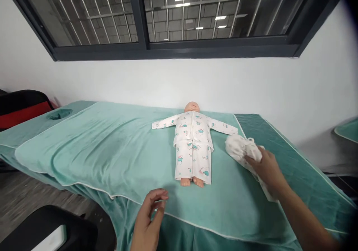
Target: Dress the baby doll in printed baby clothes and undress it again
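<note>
A baby doll (pixel 192 146) in white printed pyjamas lies on its back on a teal towel (pixel 112 150), head toward the wall, arms spread. My right hand (pixel 265 167) rests on a crumpled white cloth (pixel 240 148) just right of the doll, fingers curled onto it. Near the front edge of the bed hovers my left hand (pixel 149 217), empty, fingers loosely bent and apart, a short way in front of the doll's feet.
The towel covers a massage bed (pixel 293 161) set against a white wall under a dark-framed window. The bed's face hole (pixel 59 113) is at the far left. A red and black seat (pixel 19 109) stands left; a black object (pixel 47 228) sits at the lower left.
</note>
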Tool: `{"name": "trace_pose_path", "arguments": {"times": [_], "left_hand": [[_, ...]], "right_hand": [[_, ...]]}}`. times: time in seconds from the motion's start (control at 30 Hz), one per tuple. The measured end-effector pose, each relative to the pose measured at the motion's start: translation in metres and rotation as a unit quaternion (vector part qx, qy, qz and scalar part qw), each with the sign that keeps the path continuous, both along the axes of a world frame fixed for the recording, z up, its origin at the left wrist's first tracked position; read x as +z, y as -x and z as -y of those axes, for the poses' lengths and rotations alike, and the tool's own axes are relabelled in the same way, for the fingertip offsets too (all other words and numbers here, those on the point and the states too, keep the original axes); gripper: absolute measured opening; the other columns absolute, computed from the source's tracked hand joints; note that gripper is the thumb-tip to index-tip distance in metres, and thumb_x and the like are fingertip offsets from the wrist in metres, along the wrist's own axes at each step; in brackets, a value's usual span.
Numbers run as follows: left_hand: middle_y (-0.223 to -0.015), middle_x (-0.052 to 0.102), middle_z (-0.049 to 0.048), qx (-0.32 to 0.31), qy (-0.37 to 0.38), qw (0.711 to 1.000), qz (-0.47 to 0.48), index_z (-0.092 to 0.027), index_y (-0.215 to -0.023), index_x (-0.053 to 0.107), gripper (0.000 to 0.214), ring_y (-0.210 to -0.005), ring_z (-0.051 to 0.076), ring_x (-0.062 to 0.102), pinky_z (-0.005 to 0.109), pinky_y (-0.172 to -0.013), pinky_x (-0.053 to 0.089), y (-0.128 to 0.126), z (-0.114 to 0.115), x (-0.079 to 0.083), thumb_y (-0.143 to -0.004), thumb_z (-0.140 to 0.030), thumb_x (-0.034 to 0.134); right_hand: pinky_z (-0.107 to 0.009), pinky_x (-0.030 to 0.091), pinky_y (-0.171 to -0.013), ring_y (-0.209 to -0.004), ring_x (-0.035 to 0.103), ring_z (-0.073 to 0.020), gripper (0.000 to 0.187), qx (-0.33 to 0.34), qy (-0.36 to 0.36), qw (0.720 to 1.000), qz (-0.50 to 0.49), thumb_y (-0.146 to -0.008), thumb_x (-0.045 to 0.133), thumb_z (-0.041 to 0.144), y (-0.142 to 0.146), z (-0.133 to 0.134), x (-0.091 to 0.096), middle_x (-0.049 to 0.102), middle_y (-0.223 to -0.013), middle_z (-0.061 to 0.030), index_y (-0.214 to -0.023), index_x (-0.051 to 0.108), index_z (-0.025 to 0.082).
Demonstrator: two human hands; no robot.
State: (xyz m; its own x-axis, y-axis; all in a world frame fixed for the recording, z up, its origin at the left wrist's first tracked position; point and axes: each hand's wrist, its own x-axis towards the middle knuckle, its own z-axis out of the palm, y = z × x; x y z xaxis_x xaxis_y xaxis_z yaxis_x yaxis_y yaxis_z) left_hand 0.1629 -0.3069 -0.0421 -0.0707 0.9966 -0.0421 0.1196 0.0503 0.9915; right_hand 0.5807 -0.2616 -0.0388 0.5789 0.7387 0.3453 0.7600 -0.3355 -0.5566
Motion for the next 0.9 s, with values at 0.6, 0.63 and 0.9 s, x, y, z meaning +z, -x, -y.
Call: {"name": "trace_pose_path", "arguments": {"times": [0.6, 0.63, 0.9], "left_hand": [[-0.126, 0.064, 0.0065, -0.131, -0.316, 0.925, -0.165, -0.022, -0.117, 0.064, 0.031, -0.123, 0.02, 0.056, 0.038, -0.107, 0.044, -0.139, -0.277, 0.074, -0.094, -0.016, 0.045], [-0.127, 0.065, 0.0066, -0.146, -0.314, 0.921, -0.178, -0.021, -0.118, 0.064, 0.031, -0.123, 0.02, 0.055, 0.038, -0.109, 0.043, -0.15, -0.296, 0.075, -0.094, -0.017, 0.046], [-0.141, 0.06, 0.004, -0.186, -0.276, 0.906, -0.262, -0.023, -0.128, 0.063, 0.038, -0.131, 0.02, 0.052, 0.039, -0.113, 0.041, -0.17, -0.338, 0.052, -0.102, -0.03, 0.037]], "right_hand": [[-0.051, 0.034, -0.116, -0.144, 0.035, -0.0273, 0.047, 0.171, -0.16, 0.969, -0.081, -0.093, 0.053, 0.04, 0.123, -0.145, 0.03, 0.038, -0.154, -0.01, -0.137, 0.048, 0.026], [-0.051, 0.033, -0.117, -0.143, 0.036, -0.0274, 0.045, 0.182, -0.144, 0.967, -0.105, -0.092, 0.053, 0.038, 0.122, -0.171, 0.036, 0.041, -0.152, -0.0098, -0.134, 0.051, 0.025], [-0.047, 0.039, -0.111, -0.13, 0.051, -0.0254, 0.037, 0.252, -0.094, 0.934, -0.236, -0.093, 0.049, 0.041, 0.109, -0.251, 0.038, 0.06, -0.137, -0.0041, -0.127, 0.06, 0.029]]}}
